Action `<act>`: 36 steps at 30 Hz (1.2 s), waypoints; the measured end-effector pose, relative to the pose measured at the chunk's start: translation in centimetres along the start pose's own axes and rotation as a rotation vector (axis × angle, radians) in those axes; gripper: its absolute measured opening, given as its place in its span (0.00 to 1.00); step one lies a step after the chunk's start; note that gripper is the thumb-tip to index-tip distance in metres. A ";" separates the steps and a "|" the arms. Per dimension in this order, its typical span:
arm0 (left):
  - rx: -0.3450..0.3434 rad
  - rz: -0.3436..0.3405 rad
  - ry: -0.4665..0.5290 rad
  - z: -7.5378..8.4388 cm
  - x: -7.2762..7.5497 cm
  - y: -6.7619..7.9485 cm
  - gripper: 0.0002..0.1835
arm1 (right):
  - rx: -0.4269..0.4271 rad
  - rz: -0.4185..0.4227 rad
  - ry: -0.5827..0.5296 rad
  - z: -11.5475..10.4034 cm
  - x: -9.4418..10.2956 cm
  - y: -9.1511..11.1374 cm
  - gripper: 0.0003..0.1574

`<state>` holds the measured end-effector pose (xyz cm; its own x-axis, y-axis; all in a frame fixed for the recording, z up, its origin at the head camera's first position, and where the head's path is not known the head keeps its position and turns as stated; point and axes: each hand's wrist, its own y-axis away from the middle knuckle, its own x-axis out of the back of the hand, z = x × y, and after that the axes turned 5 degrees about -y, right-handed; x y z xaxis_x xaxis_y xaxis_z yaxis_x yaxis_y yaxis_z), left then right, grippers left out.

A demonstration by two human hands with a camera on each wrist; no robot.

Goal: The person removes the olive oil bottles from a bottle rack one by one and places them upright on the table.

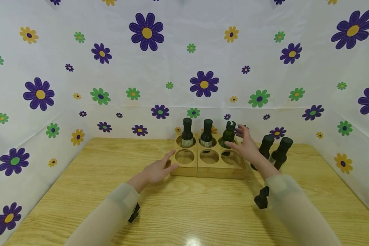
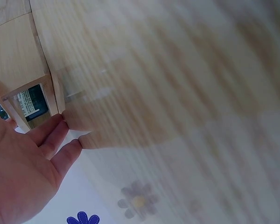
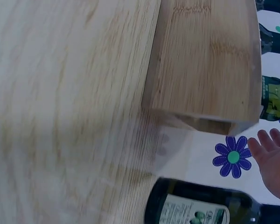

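A wooden bottle holder (image 1: 220, 171) with two rows of round holes stands on the table, with a seam between its two sections. Three dark bottles stand upright in the back row: one on the left (image 1: 187, 131), one in the middle (image 1: 207, 132), and a greener one (image 1: 229, 133) on the right. My left hand (image 1: 156, 171) is at the holder's left end, fingers fairly straight, the fingertips (image 2: 60, 122) low by its side. Beside the right bottle is my right hand (image 1: 247, 145), thumb and fingers spread; the right wrist view shows a gap between them and the glass.
Right of the holder, partly behind my right forearm, stand two more dark bottles (image 1: 267, 145) (image 1: 284, 148). Black wrist devices (image 1: 262, 198) hang under both sleeves. A white flowered cloth (image 1: 172, 68) walls the table (image 1: 184, 201) at back and sides.
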<state>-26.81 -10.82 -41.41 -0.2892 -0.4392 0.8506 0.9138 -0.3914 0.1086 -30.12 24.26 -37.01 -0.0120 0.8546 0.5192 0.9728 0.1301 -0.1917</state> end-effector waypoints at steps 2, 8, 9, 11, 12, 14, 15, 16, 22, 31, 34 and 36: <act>0.001 0.000 -0.001 0.1 0.0 0.0 0.40 | -0.008 -0.002 -0.002 0.1 -0.3 -0.4 0.59; 0.001 0.002 0.010 0.2 0.0 0.2 0.40 | -0.042 0.010 -0.005 0.5 -1.1 -1.3 0.59; 0.000 0.003 0.011 0.2 0.0 0.2 0.40 | -0.043 0.013 -0.003 0.5 -1.1 -1.3 0.59; 0.000 0.004 0.012 0.2 0.0 0.2 0.40 | -0.043 0.015 -0.003 0.6 -1.2 -1.4 0.57; 0.001 0.004 0.012 0.2 0.0 0.2 0.40 | -0.044 0.017 -0.002 0.7 -1.2 -1.4 0.56; 0.004 0.004 0.011 0.3 0.0 0.1 0.40 | -0.041 0.021 -0.004 0.8 -1.2 -1.5 0.53; 0.005 0.005 0.011 0.3 0.0 0.1 0.40 | -0.037 0.022 -0.003 0.9 -1.2 -1.5 0.51; 0.006 0.005 0.013 0.3 0.0 0.1 0.40 | -0.033 0.023 0.000 0.9 -1.2 -1.5 0.50; 0.000 0.010 0.014 0.0 -0.2 -0.1 0.40 | -0.028 0.010 0.017 0.9 -1.3 -1.6 0.46; -0.005 0.011 0.008 0.0 -0.1 -0.2 0.40 | -0.036 0.044 0.035 0.8 -1.3 -1.7 0.43; -0.008 0.011 0.007 0.0 -0.1 -0.1 0.40 | -0.037 0.060 0.039 0.9 -1.5 -1.6 0.43; -0.008 0.010 0.008 0.0 -0.1 -0.1 0.40 | -0.038 0.070 0.042 1.1 -1.6 -1.6 0.43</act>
<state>-26.87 -10.80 -41.48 -0.2825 -0.4491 0.8476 0.9143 -0.3933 0.0964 -31.94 23.20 -38.41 0.0658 0.8388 0.5405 0.9789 0.0509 -0.1981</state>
